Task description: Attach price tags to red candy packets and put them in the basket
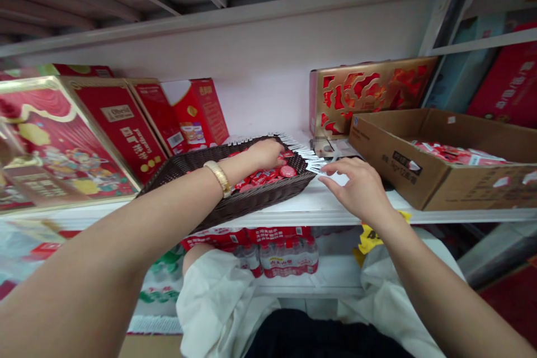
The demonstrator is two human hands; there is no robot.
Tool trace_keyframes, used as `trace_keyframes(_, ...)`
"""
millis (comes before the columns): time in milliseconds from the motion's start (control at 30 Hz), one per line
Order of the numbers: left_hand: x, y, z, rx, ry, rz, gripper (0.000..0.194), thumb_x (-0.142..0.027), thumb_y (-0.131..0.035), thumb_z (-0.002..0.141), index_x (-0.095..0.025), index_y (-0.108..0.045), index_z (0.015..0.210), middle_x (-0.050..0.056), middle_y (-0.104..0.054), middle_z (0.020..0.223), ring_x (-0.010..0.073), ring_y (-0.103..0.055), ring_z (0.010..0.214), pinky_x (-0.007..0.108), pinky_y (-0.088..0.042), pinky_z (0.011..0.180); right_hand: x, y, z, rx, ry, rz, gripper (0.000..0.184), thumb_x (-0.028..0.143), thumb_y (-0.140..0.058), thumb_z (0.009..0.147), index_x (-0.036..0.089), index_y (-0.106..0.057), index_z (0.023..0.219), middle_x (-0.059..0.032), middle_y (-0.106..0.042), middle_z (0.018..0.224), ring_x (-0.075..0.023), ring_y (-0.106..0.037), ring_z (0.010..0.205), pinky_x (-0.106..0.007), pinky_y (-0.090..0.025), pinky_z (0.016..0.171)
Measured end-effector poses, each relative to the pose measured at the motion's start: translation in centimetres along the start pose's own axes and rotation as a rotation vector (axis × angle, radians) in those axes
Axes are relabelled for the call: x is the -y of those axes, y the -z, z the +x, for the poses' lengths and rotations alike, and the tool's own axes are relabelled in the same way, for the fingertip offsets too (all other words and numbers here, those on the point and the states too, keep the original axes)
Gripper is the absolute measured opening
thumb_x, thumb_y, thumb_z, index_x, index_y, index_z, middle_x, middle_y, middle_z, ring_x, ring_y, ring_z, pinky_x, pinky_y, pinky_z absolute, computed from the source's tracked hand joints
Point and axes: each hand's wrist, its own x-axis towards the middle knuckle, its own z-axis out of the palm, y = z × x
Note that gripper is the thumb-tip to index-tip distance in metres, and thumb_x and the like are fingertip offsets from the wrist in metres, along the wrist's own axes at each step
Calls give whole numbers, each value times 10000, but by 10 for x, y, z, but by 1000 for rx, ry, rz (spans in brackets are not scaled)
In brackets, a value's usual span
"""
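Observation:
A dark brown woven basket point(251, 198) sits on the white shelf point(327, 213) and holds several small red packets point(268, 174). My left hand point(265, 152), with a gold watch on the wrist, reaches into the basket and rests on the packets, fingers curled down among them. My right hand point(356, 187) is beside the basket's right end, fingers bent and touching a fan of white paper strips point(310, 159) lying on the shelf there. What either hand grips is hidden.
An open cardboard box point(423, 170) with red packets stands at the right. Red and gold gift boxes point(84, 134) lean at the left and another gold box point(369, 92) at the back. Bottled water packs point(277, 254) sit on the shelf below.

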Motion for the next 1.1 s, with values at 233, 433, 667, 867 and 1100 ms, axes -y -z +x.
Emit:
trace_keyframes(233,8,20,-11,-35,78,-22,165,-207,-631,751,-153,-736,866,127,-751,877,265,-674,874,306,-448,770,2,-2,4,-95,18,54,145,293,-662,864,216,-767,799,-61,-766,792,-223,-683,726,-351,-492,723)
trace_keyframes(433,-5,49,-67,-301,88,-562,217,-250,-586,828,-151,-629,1016,72,-724,880,194,-694,764,293,-514,704,19,10,-4,-219,-78,267,84,258,-689,838,225,-763,817,-28,-768,802,-172,-658,676,-321,-511,687)
trace_keyframes(667,-85,-4,-144,-281,58,-1745,334,-313,-796,733,-140,-667,988,53,-719,822,143,-659,690,225,-546,565,43,31,-36,-362,-208,447,53,197,-733,803,237,-754,831,-3,-741,802,-142,-648,712,-268,-496,628)
trace_keyframes(867,-119,-46,-155,-272,274,-2187,315,-231,-809,712,-133,-698,991,59,-749,861,139,-685,689,226,-566,608,55,33,-61,-387,-217,553,145,123,-732,788,249,-749,858,0,-724,822,-144,-662,769,-264,-531,691)
trace_keyframes(1100,-137,-62,-156,-361,370,-2444,95,-133,-723,732,-131,-678,815,91,-771,950,239,-733,897,449,-560,914,62,22,-73,-298,-197,569,169,102,-729,779,238,-747,877,-20,-721,833,-163,-666,766,-299,-543,704)
